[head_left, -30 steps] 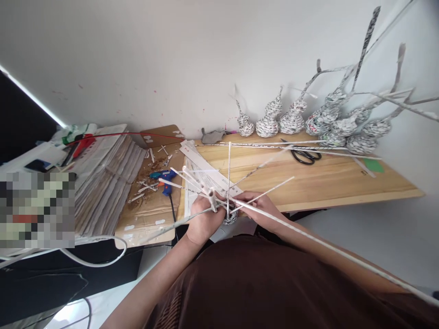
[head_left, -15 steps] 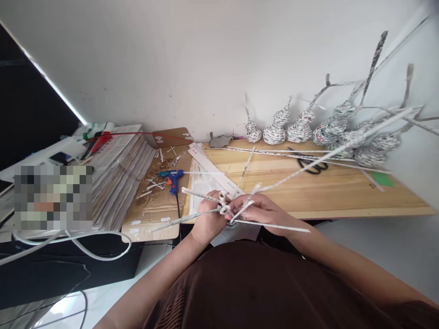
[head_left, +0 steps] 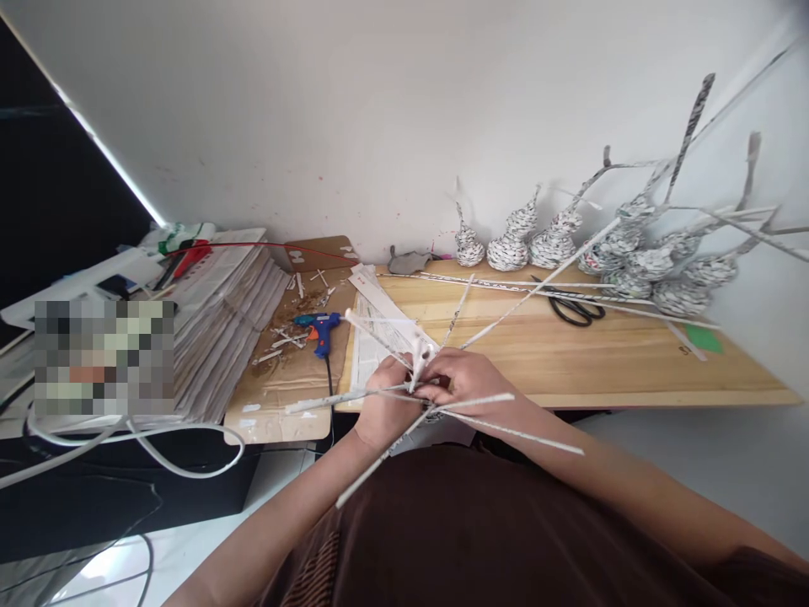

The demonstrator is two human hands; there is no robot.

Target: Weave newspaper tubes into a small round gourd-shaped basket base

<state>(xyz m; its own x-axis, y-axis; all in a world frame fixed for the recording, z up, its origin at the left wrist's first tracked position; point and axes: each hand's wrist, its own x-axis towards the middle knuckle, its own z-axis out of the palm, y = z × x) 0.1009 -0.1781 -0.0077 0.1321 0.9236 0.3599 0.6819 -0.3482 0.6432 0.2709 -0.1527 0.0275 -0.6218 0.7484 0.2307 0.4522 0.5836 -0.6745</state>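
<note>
Close to my body, above the table's front edge, my left hand (head_left: pixel 387 405) is closed around a small woven newspaper piece (head_left: pixel 433 414), mostly hidden by my fingers. Rolled paper tubes (head_left: pixel 540 438) radiate from it in several directions. My right hand (head_left: pixel 479 384) presses in from the other side, thumb and fingers pinching a paper tube at the centre. Between the hands, short white tube ends (head_left: pixel 425 352) stick upward. A longer tube (head_left: pixel 524 295) slants away toward the back right.
Several gourd-shaped woven paper pieces (head_left: pixel 507 251) line the wall at the back right. Black-handled scissors (head_left: pixel 576 310) and loose tubes lie on the wooden table (head_left: pixel 638 371). A blue glue gun (head_left: pixel 324 331) rests on cardboard (head_left: pixel 294 421) beside stacked newspapers (head_left: pixel 231 324) at left.
One tube has swung from the right side down toward my body, past my left wrist. My right hand's fingers have curled in closer to the centre, and the long tube's slant has shifted.
</note>
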